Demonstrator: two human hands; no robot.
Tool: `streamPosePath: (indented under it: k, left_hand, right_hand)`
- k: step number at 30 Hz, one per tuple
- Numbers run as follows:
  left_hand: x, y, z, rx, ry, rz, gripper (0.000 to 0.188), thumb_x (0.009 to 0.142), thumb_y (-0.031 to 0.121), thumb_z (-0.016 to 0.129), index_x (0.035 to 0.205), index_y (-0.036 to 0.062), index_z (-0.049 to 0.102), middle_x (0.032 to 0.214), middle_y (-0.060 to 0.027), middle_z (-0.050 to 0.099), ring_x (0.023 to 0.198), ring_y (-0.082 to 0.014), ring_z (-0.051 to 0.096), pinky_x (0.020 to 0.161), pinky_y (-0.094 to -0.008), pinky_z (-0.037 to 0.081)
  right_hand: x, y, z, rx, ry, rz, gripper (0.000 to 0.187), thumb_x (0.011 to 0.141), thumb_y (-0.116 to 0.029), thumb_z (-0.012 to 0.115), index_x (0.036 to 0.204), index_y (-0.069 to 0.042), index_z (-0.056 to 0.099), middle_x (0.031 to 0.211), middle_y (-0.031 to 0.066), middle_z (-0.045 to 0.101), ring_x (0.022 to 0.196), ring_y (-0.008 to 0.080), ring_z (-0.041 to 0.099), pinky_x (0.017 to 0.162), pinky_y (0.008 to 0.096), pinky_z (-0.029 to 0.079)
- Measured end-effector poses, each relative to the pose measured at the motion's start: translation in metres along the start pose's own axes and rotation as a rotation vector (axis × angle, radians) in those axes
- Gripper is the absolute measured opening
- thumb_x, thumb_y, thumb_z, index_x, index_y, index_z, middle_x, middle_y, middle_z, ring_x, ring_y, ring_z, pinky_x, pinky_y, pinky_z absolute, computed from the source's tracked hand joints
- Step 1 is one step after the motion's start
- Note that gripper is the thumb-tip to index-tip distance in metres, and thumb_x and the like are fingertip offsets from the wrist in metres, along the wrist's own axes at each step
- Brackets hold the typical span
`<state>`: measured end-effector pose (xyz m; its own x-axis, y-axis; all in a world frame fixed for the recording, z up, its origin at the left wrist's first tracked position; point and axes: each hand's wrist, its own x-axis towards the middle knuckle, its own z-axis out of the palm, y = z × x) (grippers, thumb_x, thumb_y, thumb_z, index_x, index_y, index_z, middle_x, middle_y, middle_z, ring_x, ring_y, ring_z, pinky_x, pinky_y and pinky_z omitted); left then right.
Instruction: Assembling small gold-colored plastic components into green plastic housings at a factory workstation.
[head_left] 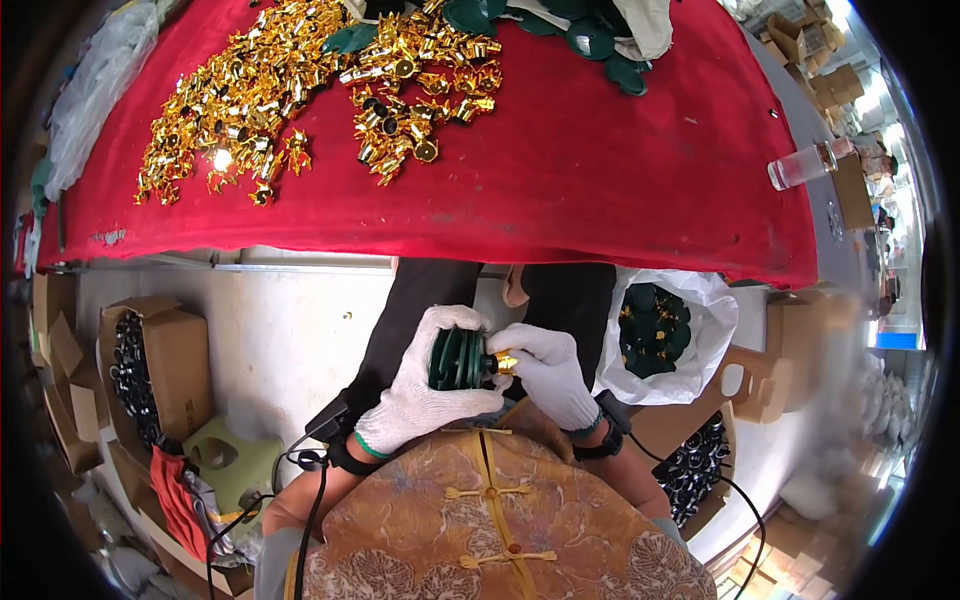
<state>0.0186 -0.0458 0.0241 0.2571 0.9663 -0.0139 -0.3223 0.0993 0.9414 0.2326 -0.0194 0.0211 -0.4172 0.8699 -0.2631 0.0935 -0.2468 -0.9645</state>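
Note:
Over my lap, my left hand (408,398) in a white knit glove is wrapped round a stack of dark green discs (458,358), held on edge with their rims showing. From the right, my gloved right hand (552,378) pinches a small shiny gold fitting (506,363) at the stack's right end. A short dark part shows between the fitting and the discs; how they join is hidden by my fingers. Just right of my hands, a white plastic bag (715,312) holds green discs (650,335) with gold fittings on them.
Ahead is a table with a red cloth (600,170), bearing a pile of gold fittings (240,90) and green discs (590,38). A clear glass cylinder (800,167) lies at its right end. Cardboard boxes of black parts stand left (180,370) and right (730,460). Cables hang from my wrists.

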Motion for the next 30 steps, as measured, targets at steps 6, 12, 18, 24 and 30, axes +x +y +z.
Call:
streamPosePath:
  k: [6, 12, 18, 24, 30]
  left_hand:
    - [-0.002, -0.001, 0.003, -0.044, 0.010, -0.048, 0.080, 0.072, -0.003, 0.094, 0.135, 0.0074, 0.046, 0.132, -0.0093, 0.050, 0.117, -0.0168, 0.060, 0.097, -0.0340, 0.058]
    - [-0.005, -0.009, -0.001, 0.023, -0.008, 0.013, 0.080, 0.073, 0.000, 0.095, 0.136, 0.0082, 0.046, 0.130, -0.0091, 0.051, 0.120, -0.0163, 0.056, 0.101, -0.0343, 0.054]
    - [-0.009, -0.016, -0.001, 0.109, -0.011, 0.044, 0.081, 0.071, 0.000, 0.095, 0.135, 0.0093, 0.045, 0.129, -0.0096, 0.050, 0.115, -0.0175, 0.054, 0.104, -0.0358, 0.048]
    - [-0.010, -0.021, -0.001, 0.085, -0.009, 0.089, 0.083, 0.071, -0.002, 0.093, 0.136, 0.0096, 0.042, 0.129, -0.0105, 0.050, 0.117, -0.0180, 0.055, 0.103, -0.0364, 0.049]
    - [-0.009, -0.022, 0.001, -0.167, 0.057, -0.095, 0.077, 0.075, -0.009, 0.089, 0.134, 0.0108, 0.044, 0.129, -0.0090, 0.052, 0.118, -0.0169, 0.057, 0.104, -0.0346, 0.052]
  right_hand:
    - [-0.001, 0.003, 0.003, 0.133, 0.008, 0.057, 0.032, 0.100, 0.014, 0.049, 0.114, 0.003, 0.076, 0.107, 0.0062, 0.074, 0.094, 0.0119, 0.072, 0.071, 0.0251, 0.062]
    - [-0.002, -0.007, 0.008, -0.437, 0.095, -0.265, 0.031, 0.089, 0.013, 0.055, 0.108, -0.003, 0.074, 0.098, 0.0120, 0.071, 0.082, 0.0282, 0.073, 0.071, 0.0356, 0.059]
    - [-0.004, -0.017, 0.016, -0.663, 0.124, -0.340, 0.028, 0.083, 0.007, 0.065, 0.106, -0.008, 0.071, 0.093, 0.0134, 0.067, 0.082, 0.0384, 0.070, 0.069, 0.0409, 0.056]
    - [-0.003, -0.012, 0.020, -0.571, 0.082, -0.279, 0.029, 0.083, 0.007, 0.065, 0.108, -0.007, 0.070, 0.093, 0.0142, 0.067, 0.084, 0.0388, 0.070, 0.070, 0.0415, 0.057]
    - [-0.004, 0.000, 0.014, -0.445, 0.074, -0.306, 0.033, 0.091, 0.001, 0.064, 0.123, -0.005, 0.068, 0.102, 0.0188, 0.070, 0.088, 0.0404, 0.071, 0.076, 0.0419, 0.058]
